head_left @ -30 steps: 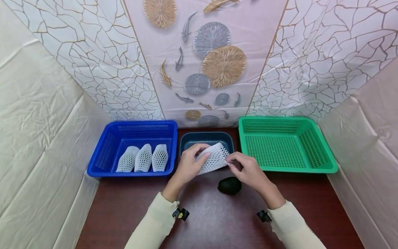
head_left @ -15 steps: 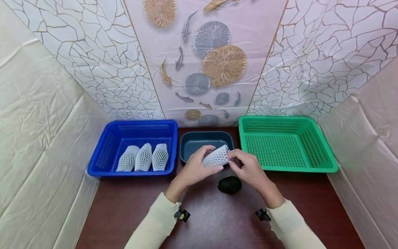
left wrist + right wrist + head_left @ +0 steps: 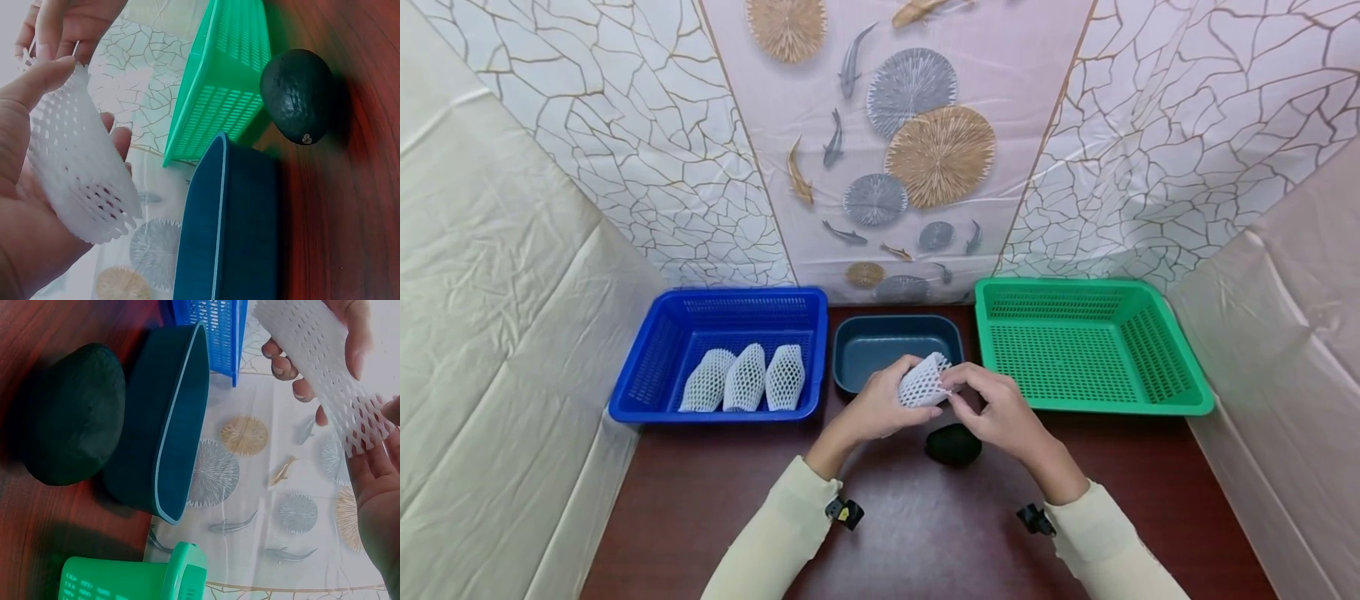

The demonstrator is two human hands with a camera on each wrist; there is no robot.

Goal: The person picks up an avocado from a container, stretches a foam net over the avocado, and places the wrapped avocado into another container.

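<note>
A white foam net sleeve (image 3: 922, 382) is held above the table between both hands. My left hand (image 3: 880, 406) wraps its fingers and thumb around the sleeve's body, as the left wrist view shows (image 3: 81, 156). At the sleeve's right end, my right hand (image 3: 1000, 408) pinches the mesh edge between thumb and fingers. The sleeve looks flattish, with no fruit visible inside. Below the hands a dark avocado (image 3: 953, 445) lies on the table; in the right wrist view the avocado (image 3: 75, 415) sits beside the dark teal tray.
A blue basket (image 3: 718, 417) at the left holds 3 net-sleeved items (image 3: 745, 379). The dark teal tray (image 3: 857, 323) stands behind the hands, partly covered by them. At the right is a green basket (image 3: 1093, 404). Cloth walls enclose the reddish-brown table (image 3: 925, 542).
My left hand has slid rightward along the sleeve, turning and wrapping further around it. The right hand keeps its pinch at the sleeve's end. The avocado has stayed put.
</note>
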